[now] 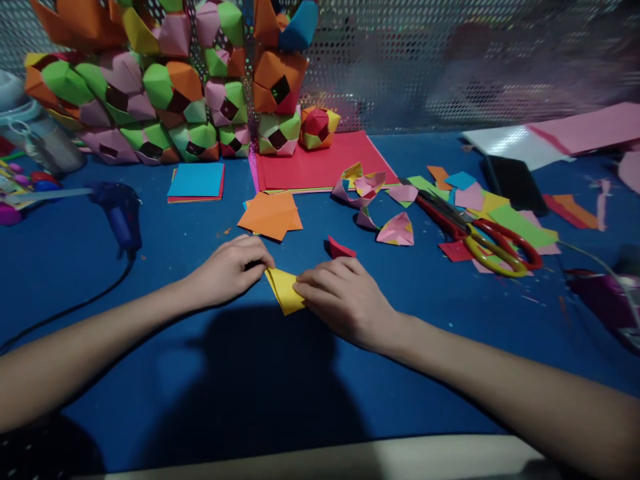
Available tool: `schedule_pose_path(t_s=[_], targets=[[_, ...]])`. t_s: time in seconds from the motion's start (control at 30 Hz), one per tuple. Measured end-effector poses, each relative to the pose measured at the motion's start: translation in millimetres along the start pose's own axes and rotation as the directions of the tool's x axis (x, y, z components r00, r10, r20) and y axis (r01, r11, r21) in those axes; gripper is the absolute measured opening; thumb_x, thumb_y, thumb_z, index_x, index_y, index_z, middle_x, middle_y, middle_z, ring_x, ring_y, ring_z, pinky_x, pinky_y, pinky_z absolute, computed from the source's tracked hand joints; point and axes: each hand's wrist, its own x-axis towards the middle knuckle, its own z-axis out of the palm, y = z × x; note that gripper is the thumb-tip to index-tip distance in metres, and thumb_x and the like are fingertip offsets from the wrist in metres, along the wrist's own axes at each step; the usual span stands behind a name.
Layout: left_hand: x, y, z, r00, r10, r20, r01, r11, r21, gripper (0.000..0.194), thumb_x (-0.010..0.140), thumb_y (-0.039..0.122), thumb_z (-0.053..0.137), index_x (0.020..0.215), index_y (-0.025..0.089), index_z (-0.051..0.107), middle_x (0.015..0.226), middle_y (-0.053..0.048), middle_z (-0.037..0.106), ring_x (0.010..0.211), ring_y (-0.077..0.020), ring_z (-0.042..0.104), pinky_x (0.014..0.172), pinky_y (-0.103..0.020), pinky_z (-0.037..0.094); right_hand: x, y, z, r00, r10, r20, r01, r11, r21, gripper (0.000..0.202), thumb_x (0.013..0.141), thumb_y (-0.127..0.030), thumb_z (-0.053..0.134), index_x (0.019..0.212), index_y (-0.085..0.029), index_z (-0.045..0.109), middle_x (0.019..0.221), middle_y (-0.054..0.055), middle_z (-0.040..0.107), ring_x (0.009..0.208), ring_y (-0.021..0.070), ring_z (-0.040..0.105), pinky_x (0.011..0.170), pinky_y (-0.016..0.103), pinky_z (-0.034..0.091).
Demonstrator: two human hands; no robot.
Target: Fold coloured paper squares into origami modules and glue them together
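A folded piece of yellow paper [283,291] lies on the blue tabletop between my hands. My left hand [235,265] pinches its upper left corner between thumb and fingers. On the opposite side, my right hand [345,297] presses the paper's right edge with closed fingers and covers part of it. Just beyond my right hand rests a small folded red paper piece [341,248]. Several orange paper squares [273,215] are loosely stacked beyond my left hand. Pink and yellow folded pieces [397,230] lie farther to the right.
Scissors [475,233] lie among paper scraps on the right, near a phone [514,183]. At left is a blue glue gun [117,213] with its cord. Blue squares [197,180] and red sheets [320,160] lie behind. Folded paper modules [173,93] are stacked against the perforated panel [380,80].
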Motion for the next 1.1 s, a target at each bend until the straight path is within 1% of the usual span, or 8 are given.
schedule_pose_path(t_s=[0.1,0.23,0.37,0.43,0.57,0.67,0.87,1.1], targets=[[-0.4,-0.6,0.9,1.000,0.005,0.000,-0.005,1.000,0.027,0.021,0.083,0.010,0.044,0.084,0.018,0.063,0.084,-0.004,0.060,0.085,-0.0159,0.053,0.077,-0.029,0.043,0.3,0.4,-3.2,0.999,0.013,0.034,-0.012,1.000,-0.023,0.015,0.088,-0.016,0.047,0.093,-0.017,0.061,0.091,0.003,0.067,0.080,0.0158,0.052,0.073,0.034,0.030],[-0.6,-2.2,0.4,0.999,0.026,0.019,-0.026,0.999,0.040,0.022,0.084,0.012,0.042,0.084,0.018,0.063,0.084,-0.004,0.059,0.086,-0.0164,0.053,0.078,-0.029,0.042,1.8,-1.1,-5.3,0.998,0.033,0.048,-0.031,0.999,-0.036,0.016,0.089,-0.017,0.045,0.094,-0.018,0.061,0.091,0.004,0.067,0.080,0.0163,0.052,0.073,0.034,0.029],[-0.3,-4.2,-0.3,0.998,0.045,0.041,-0.047,0.998,0.044,0.021,0.085,0.014,0.042,0.085,0.018,0.063,0.084,-0.004,0.059,0.086,-0.0166,0.053,0.077,-0.029,0.042,1.6,-2.6,-3.8,0.999,-0.033,0.041,0.036,0.997,-0.065,0.018,0.091,-0.015,0.044,0.099,-0.021,0.059,0.093,0.001,0.067,0.080,0.0149,0.051,0.073,0.033,0.028],[0.1,-4.7,-0.9,0.998,0.052,0.045,-0.054,0.998,0.044,0.020,0.085,0.014,0.043,0.085,0.018,0.063,0.085,-0.004,0.058,0.086,-0.0165,0.053,0.077,-0.029,0.042,1.0,-2.3,-3.0,0.997,-0.069,0.025,0.071,0.995,-0.065,0.016,0.090,-0.015,0.046,0.096,-0.020,0.060,0.090,0.001,0.067,0.080,0.0147,0.051,0.073,0.032,0.029],[1.2,-4.8,-3.1,0.996,0.065,0.065,-0.067,0.997,0.036,0.020,0.084,0.013,0.044,0.085,0.017,0.064,0.085,-0.005,0.059,0.085,-0.0160,0.054,0.077,-0.028,0.042,0.5,-1.0,-3.5,0.995,-0.102,0.010,0.102,0.994,-0.042,0.015,0.089,-0.013,0.048,0.091,-0.018,0.062,0.084,0.002,0.066,0.078,0.0149,0.051,0.074,0.032,0.030],[1.7,-5.5,-4.5,0.995,0.065,0.073,-0.068,0.997,0.034,0.021,0.083,0.011,0.045,0.087,0.017,0.064,0.086,-0.004,0.059,0.086,-0.0157,0.054,0.077,-0.028,0.041,1.0,-0.7,-4.9,0.993,-0.112,0.039,0.113,0.993,-0.036,0.018,0.089,-0.013,0.046,0.090,-0.018,0.063,0.082,0.003,0.066,0.077,0.0152,0.051,0.074,0.032,0.030],[1.9,-7.8,-5.5,0.995,0.053,0.083,-0.054,0.999,0.007,0.022,0.082,0.012,0.045,0.087,0.020,0.065,0.086,-0.003,0.059,0.085,-0.0150,0.055,0.078,-0.028,0.042,2.0,-0.9,-7.3,0.989,-0.110,0.103,0.110,0.994,0.012,0.023,0.089,-0.015,0.041,0.093,-0.017,0.063,0.084,0.004,0.065,0.076,0.0160,0.049,0.074,0.033,0.029],[3.1,-9.2,-6.0,0.995,0.043,0.086,-0.042,0.999,-0.014,0.022,0.081,0.013,0.046,0.087,0.020,0.066,0.086,-0.002,0.060,0.085,-0.0142,0.056,0.079,-0.028,0.041,2.1,-0.9,-7.5,0.984,-0.135,0.116,0.131,0.990,0.043,0.024,0.088,-0.015,0.041,0.096,-0.017,0.063,0.084,0.005,0.064,0.076,0.0171,0.047,0.074,0.034,0.030]])
